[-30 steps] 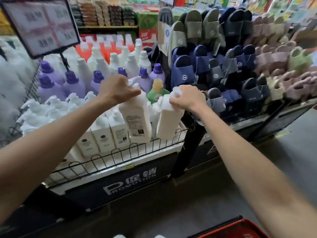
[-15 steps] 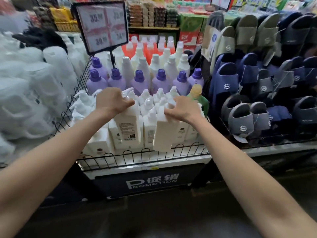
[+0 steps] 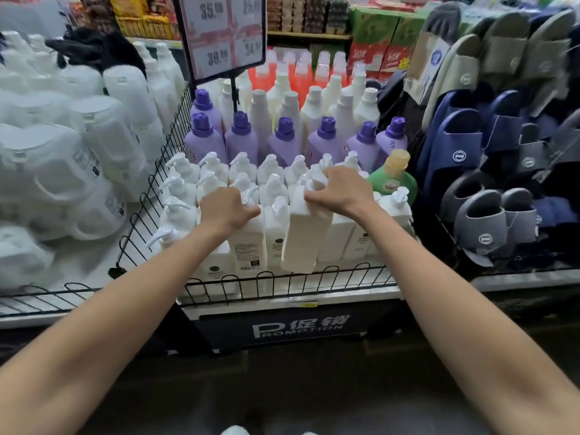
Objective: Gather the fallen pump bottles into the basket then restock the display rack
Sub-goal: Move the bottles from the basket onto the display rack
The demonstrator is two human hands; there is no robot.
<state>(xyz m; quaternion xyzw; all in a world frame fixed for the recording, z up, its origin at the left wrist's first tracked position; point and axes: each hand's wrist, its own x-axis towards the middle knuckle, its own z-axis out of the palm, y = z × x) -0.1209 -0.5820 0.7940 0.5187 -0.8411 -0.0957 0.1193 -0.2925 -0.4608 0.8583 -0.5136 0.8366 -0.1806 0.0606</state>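
Note:
My left hand (image 3: 226, 210) grips the pump top of a white pump bottle (image 3: 248, 246) that stands in the front row of the display rack (image 3: 282, 282). My right hand (image 3: 340, 189) holds a second white pump bottle (image 3: 306, 237) by its neck; this one tilts with its base just above the rack's front wire rail. Several more white pump bottles (image 3: 213, 177) fill the rack behind both hands. The basket is out of view.
Purple-capped bottles (image 3: 241, 139), white bottles and orange ones stand behind the pump bottles. A green bottle (image 3: 392, 180) sits at the right. A price sign (image 3: 222, 32) rises above. Large white jugs (image 3: 62, 158) lie left, slippers (image 3: 477, 215) hang right.
Both hands have lowered their bottles into the rack's front rows. The view has swung left, and the red basket seen at the bottom edge earlier is gone from view.

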